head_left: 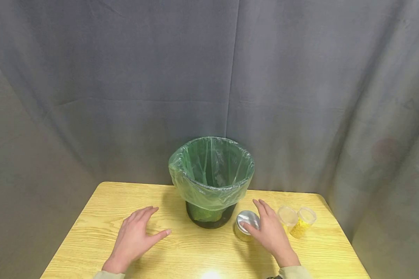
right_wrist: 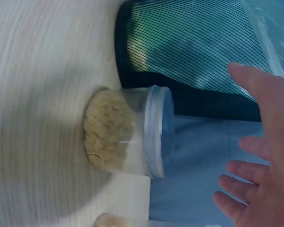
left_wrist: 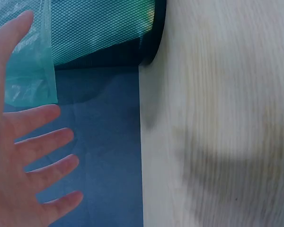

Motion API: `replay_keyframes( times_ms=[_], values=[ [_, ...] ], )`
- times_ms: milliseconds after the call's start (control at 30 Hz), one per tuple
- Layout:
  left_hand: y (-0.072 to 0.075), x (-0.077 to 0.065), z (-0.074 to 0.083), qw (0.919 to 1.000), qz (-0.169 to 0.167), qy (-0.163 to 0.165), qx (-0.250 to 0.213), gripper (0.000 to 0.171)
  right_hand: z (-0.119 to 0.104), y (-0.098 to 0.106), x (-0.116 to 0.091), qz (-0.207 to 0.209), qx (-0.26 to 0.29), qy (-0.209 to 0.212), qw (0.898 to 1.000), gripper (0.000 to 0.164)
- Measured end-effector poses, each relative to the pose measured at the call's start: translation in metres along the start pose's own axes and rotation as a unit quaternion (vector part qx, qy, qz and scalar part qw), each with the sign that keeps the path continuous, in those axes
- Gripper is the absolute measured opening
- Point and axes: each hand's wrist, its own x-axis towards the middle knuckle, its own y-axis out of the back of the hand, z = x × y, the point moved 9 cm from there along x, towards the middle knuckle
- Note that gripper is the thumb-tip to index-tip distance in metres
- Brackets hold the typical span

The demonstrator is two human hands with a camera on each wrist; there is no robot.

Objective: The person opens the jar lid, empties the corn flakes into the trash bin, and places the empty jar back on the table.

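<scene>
My left hand (head_left: pixel 134 236) hovers over the left part of the table, fingers spread and thumb out, holding nothing. Over on the right, my right hand (head_left: pixel 270 232) is above a clear jar (right_wrist: pixel 113 130) with a silver lid (head_left: pixel 248 219); its thumb overlaps the lid in the head view. In the right wrist view the fingers stand apart from the jar, which is partly filled with pale yellow pieces. Between the hands stands a dark mesh bin (head_left: pixel 211 217), lined with a translucent green plastic bag (head_left: pixel 209 195) folded over its rim.
Right of my right hand are two smaller clear-lidded containers, one partly behind the hand (head_left: pixel 287 215) and one with yellow bits (head_left: pixel 302 224). They stand on the wood-grain table (head_left: pixel 192 255). A grey curtain (head_left: pixel 143 77) hangs behind and at both sides.
</scene>
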Motion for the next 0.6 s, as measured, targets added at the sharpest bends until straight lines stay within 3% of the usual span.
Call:
replay_keyframes(
  times_ms=[600],
  values=[
    [-0.030,-0.011,0.017,0.9992,-0.029,0.003,-0.027,0.083,0.006,-0.035,-0.002,0.011,-0.015,0.007,1.000,0.091]
  ],
)
